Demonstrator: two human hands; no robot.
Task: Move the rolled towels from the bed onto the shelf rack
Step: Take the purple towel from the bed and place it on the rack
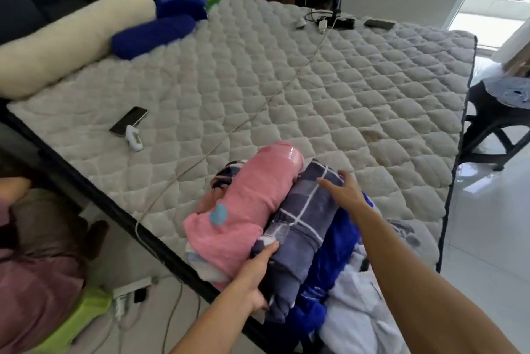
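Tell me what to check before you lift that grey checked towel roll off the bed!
1. Left hand grips the near end of the grey checked roll: ok.
2. Right hand on its far end: ok.
3. Pink roll leans against it and may tumble: not ok.
4. Blue towel touching its other side: not ok.
5. Charging cable away from the roll: ok.
6. Shelf rack ready: cannot tell, out of view.
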